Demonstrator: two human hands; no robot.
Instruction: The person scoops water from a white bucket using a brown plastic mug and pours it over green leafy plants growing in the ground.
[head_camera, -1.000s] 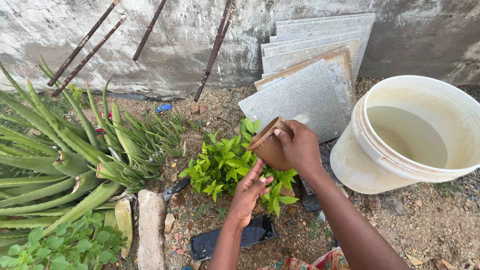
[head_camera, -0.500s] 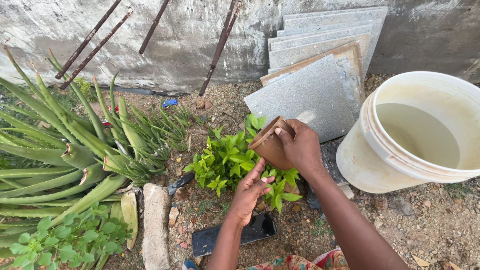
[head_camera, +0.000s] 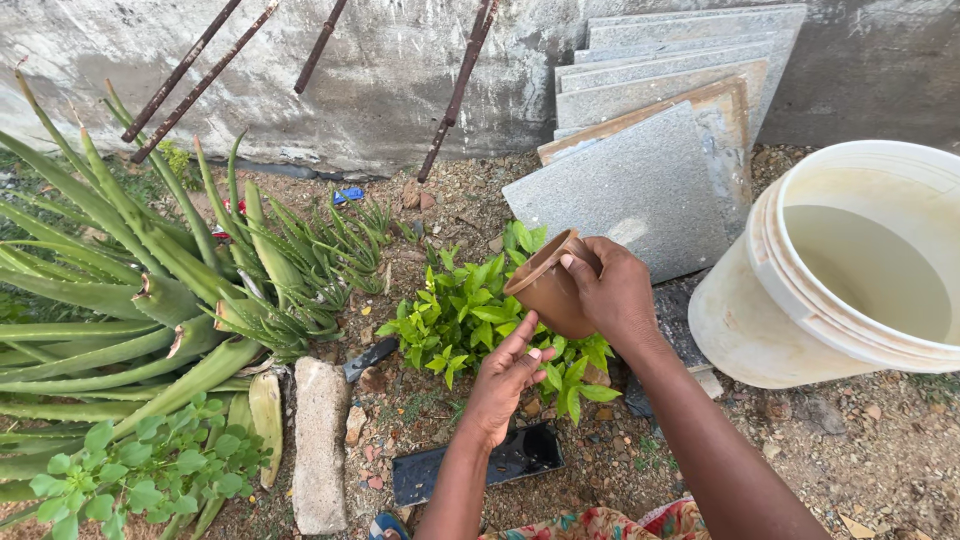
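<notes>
A rough grey concrete wall (head_camera: 380, 70) backs a patch of gravelly ground (head_camera: 860, 450), with rusty rods (head_camera: 190, 75) and a stack of grey stone tiles (head_camera: 650, 170) leaning against it. Since the earlier frames the whole view has slid a little to the right and down: the tiles and the white bucket (head_camera: 760, 330) of cloudy water sit nearer the right edge, and more of the leafy weeds (head_camera: 130, 470) shows at lower left. The hands and the cup have kept almost the same pose throughout.

The right hand (head_camera: 615, 295) reaches in from the lower right, wrist bent, its grip clamped on a small brown cup (head_camera: 548, 285), fingers wrapped over the far rim and thumb along the side. The cup is tilted with its mouth toward the upper left, held above the small bright green plant (head_camera: 470, 320) growing between the aloe and the bucket.

The left hand (head_camera: 505, 385) rises from below, its grip apart and holding nothing, palm turned toward the plant, fingertips just under the cup's base and touching the leaves.

Large aloe plants (head_camera: 130, 290) spread at left, beside a pale stone (head_camera: 320, 440). A dark flat tile piece (head_camera: 480, 465) lies on the ground near the left wrist.
</notes>
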